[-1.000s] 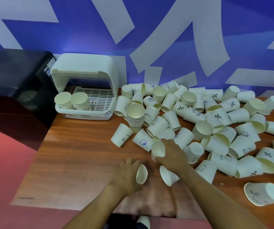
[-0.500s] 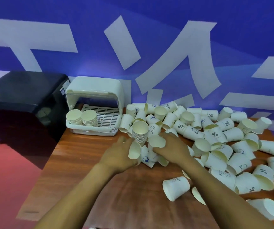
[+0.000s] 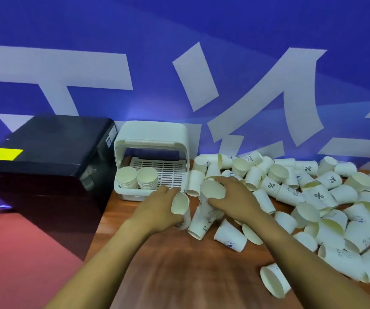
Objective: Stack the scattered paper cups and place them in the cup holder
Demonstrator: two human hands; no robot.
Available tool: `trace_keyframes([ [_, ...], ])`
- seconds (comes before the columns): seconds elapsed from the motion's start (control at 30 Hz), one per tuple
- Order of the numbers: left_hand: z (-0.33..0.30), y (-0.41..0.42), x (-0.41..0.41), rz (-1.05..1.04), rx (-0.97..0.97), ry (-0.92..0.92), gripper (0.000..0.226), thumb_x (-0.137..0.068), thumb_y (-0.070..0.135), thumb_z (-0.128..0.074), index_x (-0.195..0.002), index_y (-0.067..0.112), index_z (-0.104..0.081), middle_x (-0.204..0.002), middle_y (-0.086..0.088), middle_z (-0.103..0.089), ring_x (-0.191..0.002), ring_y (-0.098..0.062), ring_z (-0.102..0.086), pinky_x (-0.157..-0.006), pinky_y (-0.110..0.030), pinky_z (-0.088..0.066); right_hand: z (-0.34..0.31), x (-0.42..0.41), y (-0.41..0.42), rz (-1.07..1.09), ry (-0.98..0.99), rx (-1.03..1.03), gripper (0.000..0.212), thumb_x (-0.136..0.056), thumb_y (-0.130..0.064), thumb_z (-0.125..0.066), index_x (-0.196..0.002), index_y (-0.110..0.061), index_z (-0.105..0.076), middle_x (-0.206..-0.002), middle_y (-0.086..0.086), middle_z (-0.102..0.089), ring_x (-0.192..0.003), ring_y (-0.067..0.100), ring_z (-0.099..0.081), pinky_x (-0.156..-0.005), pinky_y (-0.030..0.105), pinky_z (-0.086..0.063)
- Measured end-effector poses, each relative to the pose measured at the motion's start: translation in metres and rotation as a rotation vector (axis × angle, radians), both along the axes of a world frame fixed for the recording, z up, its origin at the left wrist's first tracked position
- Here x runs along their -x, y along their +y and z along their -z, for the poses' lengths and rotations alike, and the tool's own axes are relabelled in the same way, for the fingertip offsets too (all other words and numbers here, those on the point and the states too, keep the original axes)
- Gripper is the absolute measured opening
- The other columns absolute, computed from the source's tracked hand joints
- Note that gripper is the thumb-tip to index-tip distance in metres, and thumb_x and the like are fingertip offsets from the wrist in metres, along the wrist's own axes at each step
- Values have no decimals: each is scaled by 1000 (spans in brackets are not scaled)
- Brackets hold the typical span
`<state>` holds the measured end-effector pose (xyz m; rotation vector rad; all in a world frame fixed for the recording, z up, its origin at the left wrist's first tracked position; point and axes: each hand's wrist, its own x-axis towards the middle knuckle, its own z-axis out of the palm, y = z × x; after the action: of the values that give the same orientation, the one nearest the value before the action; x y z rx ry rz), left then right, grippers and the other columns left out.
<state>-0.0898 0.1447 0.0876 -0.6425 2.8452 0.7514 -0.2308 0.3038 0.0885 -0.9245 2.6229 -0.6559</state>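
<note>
Both hands have come forward across the wooden table (image 3: 179, 275) since a second ago, when they were picking up cups near its front edge; they now work close to the cup holder (image 3: 152, 139). Left hand (image 3: 157, 210) has its fingers curled round a paper cup (image 3: 180, 204) with the mouth turned toward the camera. Right hand (image 3: 233, 199) grips another cup (image 3: 213, 189) from above, right over the spot where the standing stack stood earlier; the stack is now mostly hidden under that hand, so I cannot tell whether the cup is already seated on it. My reading is that the two picked cups are being added to the stack, which would then go into the holder. Two finished stacks (image 3: 137, 178) already sit at the front left of the holder's tray, and the slatted floor to their right is free. Scattered cups (image 3: 313, 197) crowd the table to the right and behind the hands, several touching the right wrist. A black appliance (image 3: 45, 166) stands just left of the holder, past the table's left edge, so the freest path to the holder is straight ahead over the bare wood.
</note>
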Motion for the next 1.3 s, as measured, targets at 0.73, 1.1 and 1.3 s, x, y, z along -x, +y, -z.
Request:
trace_keyframes([
  [0.73, 3, -206, -37, -148, -17, 98, 81, -79, 40, -68, -147, 29, -26, -144, 3, -33, -130, -22, -36, -99, -38, -41, 9, -52, -172, 25, -75, -7, 60, -79, -40, -68, -133, -27, -45, -133, -7, -46, -120, 12, -48, -90, 26, -41],
  [1.1, 11, -211, -4, -167, 106, 141, 77, -84, 45, -62, -148, 26, -23, -141, 2, -36, -125, -23, -40, -95, -34, -43, 16, -31, -210, 52, -9, 87, 68, -77, -41, -71, -135, -28, -39, -134, -8, -43, -119, 15, -48, -92, 30, -44],
  [1.3, 31, -214, 9, -149, 115, 70, 76, -86, 50, -58, -148, 24, -22, -141, 0, -34, -126, -24, -39, -100, -36, -41, 35, -24, -224, 22, -27, 56, 66, -78, -40, -68, -135, -27, -39, -135, -8, -43, -124, 13, -44, -96, 29, -41],
])
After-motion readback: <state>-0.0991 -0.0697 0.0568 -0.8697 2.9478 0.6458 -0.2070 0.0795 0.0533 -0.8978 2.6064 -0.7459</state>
